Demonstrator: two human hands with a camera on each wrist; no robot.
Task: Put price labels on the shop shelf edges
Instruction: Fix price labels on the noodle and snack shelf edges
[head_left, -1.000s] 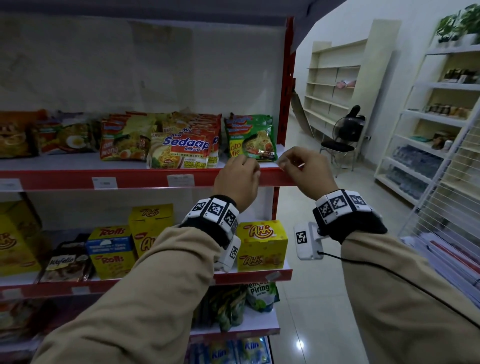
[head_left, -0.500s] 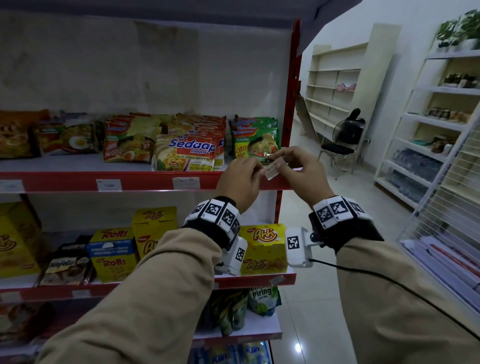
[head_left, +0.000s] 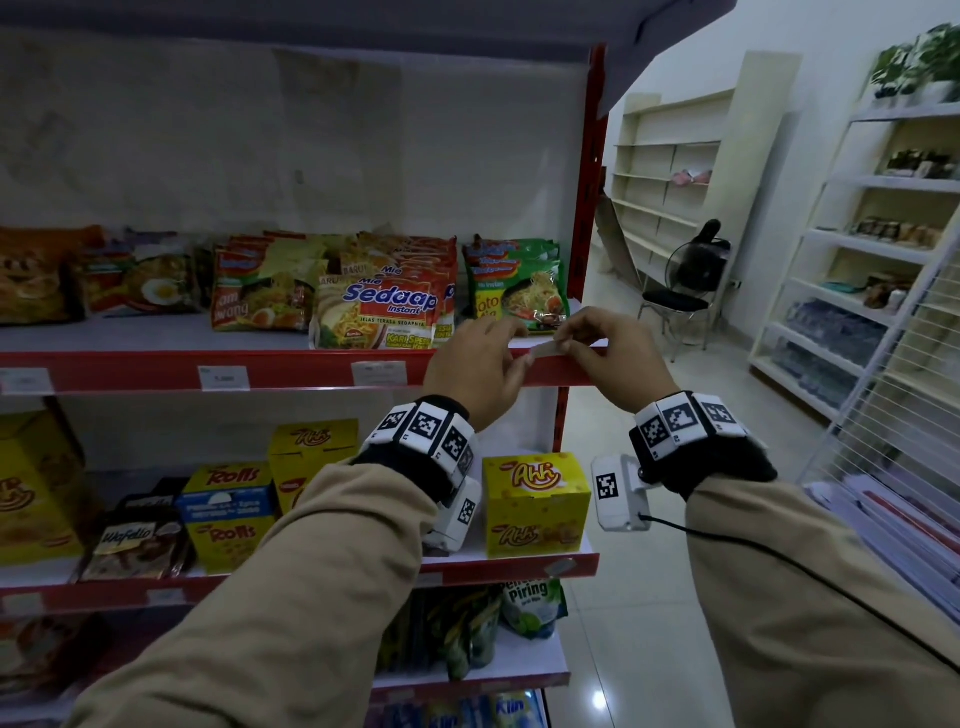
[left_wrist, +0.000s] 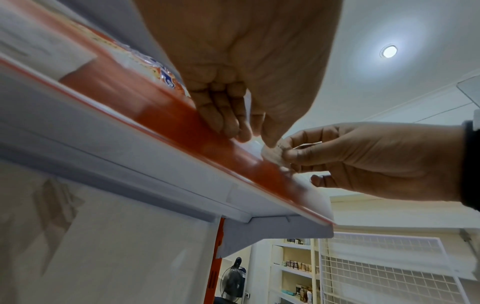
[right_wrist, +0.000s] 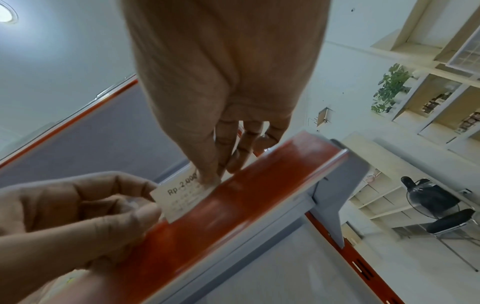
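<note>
A white price label (right_wrist: 179, 197) printed "Rp. 2.000" lies along the top of the red shelf edge (head_left: 311, 370), near the shelf's right end. My left hand (head_left: 485, 358) pinches the label's left end between thumb and fingers. My right hand (head_left: 602, 347) pinches its right end; the right fingertips (right_wrist: 207, 180) press it against the strip. In the head view the label (head_left: 543, 349) shows as a thin pale strip between both hands. The left wrist view shows the left hand (left_wrist: 228, 115) on the red edge, with the right hand (left_wrist: 363, 162) close beside it.
Three white labels (head_left: 223, 378) (head_left: 379, 373) (head_left: 26, 382) sit on the same edge further left. Noodle packets (head_left: 384, 306) stand just behind the hands. Yellow snack boxes (head_left: 535, 504) fill the shelf below. A chair and fan (head_left: 685, 291) stand in the aisle to the right.
Half a second ago the label was held tilted in front of the shelf edge. Both hands have since brought it flat against the top of the red strip.
</note>
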